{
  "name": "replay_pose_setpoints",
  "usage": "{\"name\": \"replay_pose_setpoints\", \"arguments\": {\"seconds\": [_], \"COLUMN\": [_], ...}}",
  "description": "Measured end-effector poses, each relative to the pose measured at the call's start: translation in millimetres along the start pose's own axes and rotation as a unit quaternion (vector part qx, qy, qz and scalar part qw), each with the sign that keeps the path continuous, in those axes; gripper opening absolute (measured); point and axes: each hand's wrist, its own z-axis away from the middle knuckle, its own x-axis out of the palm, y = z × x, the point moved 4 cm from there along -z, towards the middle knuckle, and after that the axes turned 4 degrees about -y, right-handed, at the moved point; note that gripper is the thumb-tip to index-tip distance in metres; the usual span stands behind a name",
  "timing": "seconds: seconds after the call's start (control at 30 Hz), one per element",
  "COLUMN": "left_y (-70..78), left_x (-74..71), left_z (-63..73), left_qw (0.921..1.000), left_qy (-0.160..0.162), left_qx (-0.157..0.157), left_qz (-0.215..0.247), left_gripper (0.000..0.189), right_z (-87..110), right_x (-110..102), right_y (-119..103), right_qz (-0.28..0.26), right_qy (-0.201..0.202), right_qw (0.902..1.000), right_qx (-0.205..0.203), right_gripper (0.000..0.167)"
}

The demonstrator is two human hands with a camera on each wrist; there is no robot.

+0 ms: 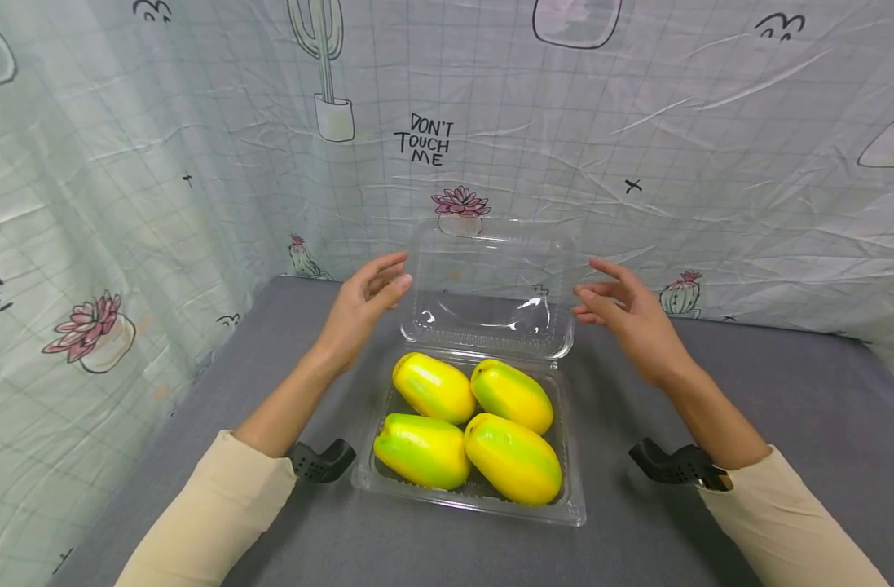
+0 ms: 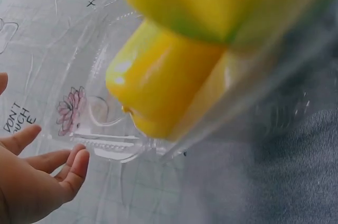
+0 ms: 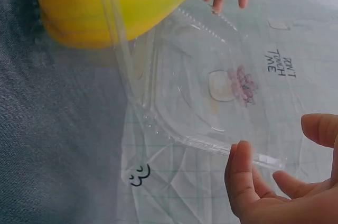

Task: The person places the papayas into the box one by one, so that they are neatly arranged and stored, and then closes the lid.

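A clear plastic clamshell box (image 1: 470, 499) lies on the table with its hinged lid (image 1: 491, 281) raised upright at the back. Several plump yellow-green fruits (image 1: 513, 458), papaya-like in shape, fill its base in two rows. My left hand (image 1: 357, 306) is at the lid's left side, fingers loosely bent and spread from the thumb. On the opposite side, my right hand (image 1: 630, 322) has its fingertips close to the lid's right edge. In the right wrist view the fingertips (image 3: 242, 155) overlap that edge; whether they touch it I cannot tell. Neither hand grips anything.
Grey cloth covers the table (image 1: 307, 522). Behind and to the left hangs a pale curtain (image 1: 535, 122) printed with cacti and lettering, close behind the lid. A black wrist mount (image 1: 322, 461) sits on each forearm beside the box.
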Motion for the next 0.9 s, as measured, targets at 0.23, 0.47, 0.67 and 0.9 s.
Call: {"name": "replay_pose_setpoints", "arguments": {"seconds": [0.23,0.47,0.67,0.9], "left_y": [9.2,18.4,23.5,26.6], "left_x": [-0.6,-5.5,-8.0,-6.9], "left_z": [8.1,18.2,27.0,36.5], "left_qw": [0.9996,0.9989,0.9978,0.9975], "left_qy": [0.004,-0.014,-0.022,-0.031], "left_qx": [0.019,0.009,0.011,0.014], "left_qz": [0.022,0.044,0.061,0.062], "left_gripper": [0.054,0.055,0.053,0.053], "right_z": [6.3,17.1,26.1,31.6], "right_x": [-0.5,0.8,4.3,7.7], "right_y": [-5.6,-12.1,-16.5,-17.6], "right_qz": [0.027,0.075,0.066,0.070], "right_qy": [-0.002,0.000,-0.003,0.003], "right_qw": [0.9991,0.9967,0.9958,0.9933], "right_qx": [-0.031,-0.033,-0.064,-0.092], "right_gripper": [0.063,0.062,0.063,0.063]}}
